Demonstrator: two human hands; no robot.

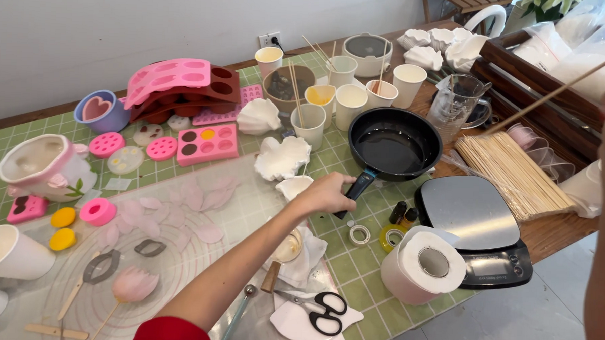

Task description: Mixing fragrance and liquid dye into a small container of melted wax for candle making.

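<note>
Long worktable [372, 273] covered with a green grid mat, set against a plain white wall; grey floor at near right.

Containers: black round non-stick frying pan [392, 147] mid-table, its inside dark and glossy; whether there is liquid in it cannot be told. Beyond it, a cluster of white paper cups [350, 98], about seven; two hold yellowish wax-like fill, and several have thin wooden sticks standing in them. Brown bowl [286, 86] with dark lumps. Clear glass measuring jug [454, 101] at right, apparently empty. White pot [369, 53] at far centre. Blue cup with a pink heart-shaped filling [100, 110] at far left. One more white paper cup lies on its side at the near left edge.

Counts: one silver digital kitchen scale [472, 219]; one roll of white tissue paper [422, 265]; one pair of black-handled scissors [324, 311]; one bundle of bamboo skewers [511, 172]; two tape rolls beside the pan handle; pink and brown silicone moulds [185, 85] stacked at far left.

Hands: left arm, red sleeve at the near edge, stretches far-right across the table; left hand [327, 193] is wrapped around the pan's black handle, fingers curled under. Right hand is blurred at the far right edge, close to the camera; its pose cannot be told.
</note>
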